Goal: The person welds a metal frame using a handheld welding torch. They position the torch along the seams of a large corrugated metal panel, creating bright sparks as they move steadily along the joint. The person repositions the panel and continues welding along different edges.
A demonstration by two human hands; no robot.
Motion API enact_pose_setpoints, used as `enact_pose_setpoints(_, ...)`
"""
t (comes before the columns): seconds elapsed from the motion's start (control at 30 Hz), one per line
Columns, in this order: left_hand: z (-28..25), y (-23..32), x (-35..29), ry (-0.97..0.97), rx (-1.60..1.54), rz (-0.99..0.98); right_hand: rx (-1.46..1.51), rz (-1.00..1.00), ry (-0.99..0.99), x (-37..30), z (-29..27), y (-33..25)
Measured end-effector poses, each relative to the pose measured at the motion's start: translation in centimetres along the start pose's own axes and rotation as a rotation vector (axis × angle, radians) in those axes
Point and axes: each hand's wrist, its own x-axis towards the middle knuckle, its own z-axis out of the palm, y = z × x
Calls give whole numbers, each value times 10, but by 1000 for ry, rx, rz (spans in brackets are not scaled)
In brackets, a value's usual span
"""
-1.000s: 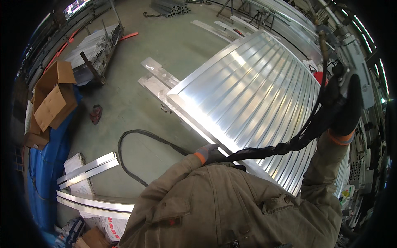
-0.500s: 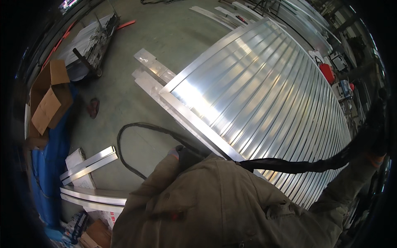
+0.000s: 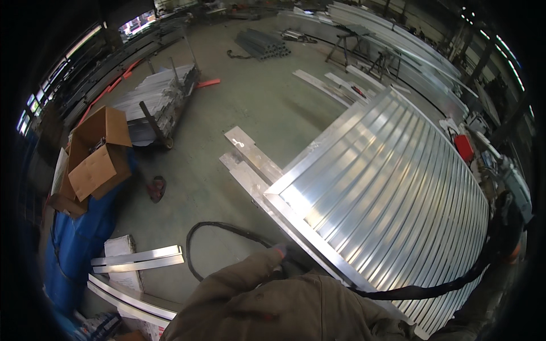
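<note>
A large ribbed panel of shiny metal slats in a metal frame (image 3: 387, 204) lies in front of me to the right. A thick black-sleeved cable (image 3: 421, 292) crosses the panel's near side and rises toward my right hand (image 3: 505, 224). That hand, dark-gloved and in shadow at the far right, is closed around the cable; its fingers are hard to make out. My left hand (image 3: 291, 258) is low beside the panel's near left edge, next to the looped part of the cable on the floor. Its dark glove is mostly hidden by sleeve and shadow.
Flat metal bars (image 3: 244, 165) jut from under the panel's left corner. At left, an open cardboard box (image 3: 94, 170) sits by a blue cover (image 3: 85, 238), near metal strips (image 3: 139, 260). Beyond stand a loaded cart (image 3: 162, 96) and a bundle of grey tubes (image 3: 261, 44).
My view has tilted up, so more of the far floor shows and the panel sits lower. The cable over the panel hangs lower, and my right hand appears lower.
</note>
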Motion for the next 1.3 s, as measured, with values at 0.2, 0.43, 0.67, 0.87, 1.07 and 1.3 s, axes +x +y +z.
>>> enact_pose_setpoints(0.2, 83, 145, 35, -293, -171, 314, -145, -467, -6, 60, 48, 16)
enact_pose_setpoints(0.43, 147, 204, 14, -253, -7, 419, 747, -245, 105, 137, 76, -7)
enact_pose_setpoints(0.67, 206, 219, -16, -178, -459, 300, 606, -497, -61, 194, 76, 116)
enact_pose_setpoints(0.87, 284, 168, -49, 48, -444, -4, 498, -294, -269, 203, 190, 206)
enact_pose_setpoints(1.07, 356, 115, -90, -63, -207, -96, 515, 10, -618, 120, 362, 200)
enact_pose_setpoints(1.3, 422, 46, -148, 57, -234, -155, 627, 379, -868, 67, 465, 192)
